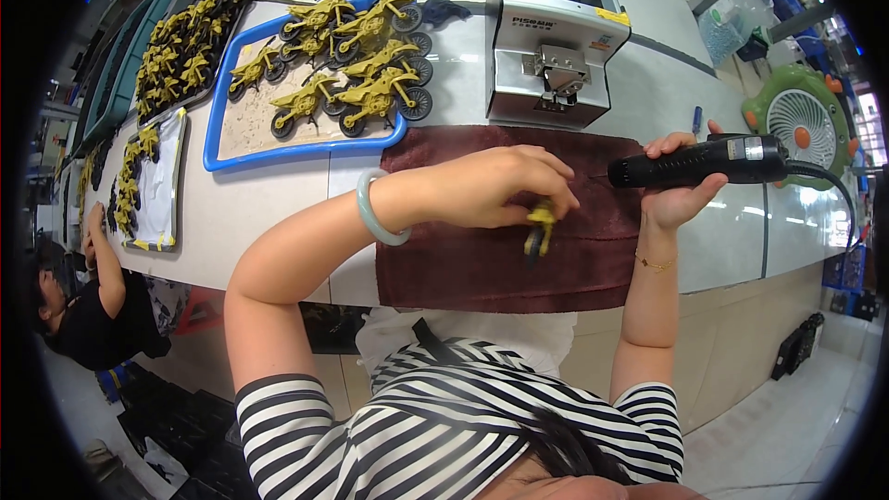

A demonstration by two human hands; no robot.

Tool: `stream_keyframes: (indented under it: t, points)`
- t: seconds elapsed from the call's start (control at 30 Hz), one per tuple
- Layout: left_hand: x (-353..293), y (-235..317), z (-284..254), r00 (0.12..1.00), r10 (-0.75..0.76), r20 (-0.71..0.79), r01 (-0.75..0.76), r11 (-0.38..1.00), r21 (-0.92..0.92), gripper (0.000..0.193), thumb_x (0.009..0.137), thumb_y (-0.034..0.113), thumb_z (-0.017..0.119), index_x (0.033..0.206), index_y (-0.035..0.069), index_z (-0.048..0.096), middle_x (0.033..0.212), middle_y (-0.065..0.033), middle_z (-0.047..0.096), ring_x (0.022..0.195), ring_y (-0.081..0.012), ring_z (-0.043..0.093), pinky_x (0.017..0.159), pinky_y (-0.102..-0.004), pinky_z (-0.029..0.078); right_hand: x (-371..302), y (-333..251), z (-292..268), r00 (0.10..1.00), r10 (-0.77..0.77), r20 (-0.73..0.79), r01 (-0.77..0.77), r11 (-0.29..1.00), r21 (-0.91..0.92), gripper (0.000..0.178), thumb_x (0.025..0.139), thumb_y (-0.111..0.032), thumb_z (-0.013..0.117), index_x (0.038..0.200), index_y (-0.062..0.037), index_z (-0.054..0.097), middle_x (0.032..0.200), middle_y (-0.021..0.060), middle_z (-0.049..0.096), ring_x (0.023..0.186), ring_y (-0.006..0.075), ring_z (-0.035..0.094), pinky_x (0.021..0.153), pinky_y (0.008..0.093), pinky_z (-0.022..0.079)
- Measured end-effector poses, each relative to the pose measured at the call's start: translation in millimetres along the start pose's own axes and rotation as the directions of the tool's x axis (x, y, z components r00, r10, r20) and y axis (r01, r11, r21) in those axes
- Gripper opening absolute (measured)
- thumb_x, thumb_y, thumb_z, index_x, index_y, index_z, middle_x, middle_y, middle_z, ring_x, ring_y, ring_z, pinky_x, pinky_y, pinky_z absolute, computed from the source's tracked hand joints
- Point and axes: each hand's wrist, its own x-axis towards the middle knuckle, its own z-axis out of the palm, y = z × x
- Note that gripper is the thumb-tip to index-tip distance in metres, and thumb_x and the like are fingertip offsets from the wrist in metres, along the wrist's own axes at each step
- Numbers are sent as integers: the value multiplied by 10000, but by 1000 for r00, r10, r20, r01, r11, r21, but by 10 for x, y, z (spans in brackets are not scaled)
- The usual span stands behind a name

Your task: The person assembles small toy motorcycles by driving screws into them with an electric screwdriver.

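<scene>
My left hand [520,183], a pale green bangle on its wrist, is closed over a small yellow and black toy motorcycle [540,230]. The toy hangs below the fingers, and part of it is hidden by them. Across the palm of my right hand [674,206] lies a black electric screwdriver [718,163], its thin bit pointing left toward the other hand. The fingers curl around the body from behind and the thumb sticks out in front. Both hands are above a dark red cloth [444,268]; the bit and the toy are apart.
A blue-rimmed tray [215,120] holds several yellow toy motorcycles [375,97]. Behind the cloth stands a white and black screw feeder [551,46]. A green fan [801,120] is at right, near the screwdriver's cable [838,187]. More toys fill trays at left, beside a co-worker [102,315].
</scene>
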Motion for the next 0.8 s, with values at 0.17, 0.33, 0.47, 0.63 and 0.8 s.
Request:
stream_keyframes:
  t: [0.17,0.33,0.47,0.63,0.8]
  points:
    - [-327,-206,-52,996,15,-83,5,974,228,298,667,-63,604,916,95,644,1267,-133,458,1271,-362,294,1011,-435,305,21,-50,21,997,-10,70,10,1000,-1,754,795,-628,453,1251,-65,244,745,110,522,638,198,539,666,358,466]
    - [-558,-77,-105,976,-142,-164,201,878,435,428,664,-108,531,1011,114,646,1263,-154,457,1192,-350,397,984,-403,344,47,-27,160,982,-140,127,159,975,-153,797,785,-590,517,1285,-59,197,782,121,536,638,202,560,671,364,492]
    - [-470,65,140,875,-271,-401,403,867,294,397,735,109,636,1105,19,525,986,-145,548,897,-318,535,790,-381,440,138,-96,346,984,-19,180,54,980,-189,851,764,-617,503,1306,-49,174,763,117,523,592,196,552,581,321,495]
    - [-539,-150,351,881,-102,-461,274,906,322,456,661,102,707,1080,27,543,966,-106,526,848,-271,539,722,-340,459,547,-292,975,982,-161,102,173,977,-124,827,792,-655,401,1324,-58,190,715,111,512,536,182,541,526,301,479]
    - [-548,-239,370,880,-73,-469,215,942,258,395,659,87,702,1029,26,578,949,-104,538,829,-264,545,707,-340,467,724,-57,1243,937,-291,192,335,902,-273,806,826,-644,336,1306,-10,206,673,118,521,506,179,551,506,265,475]
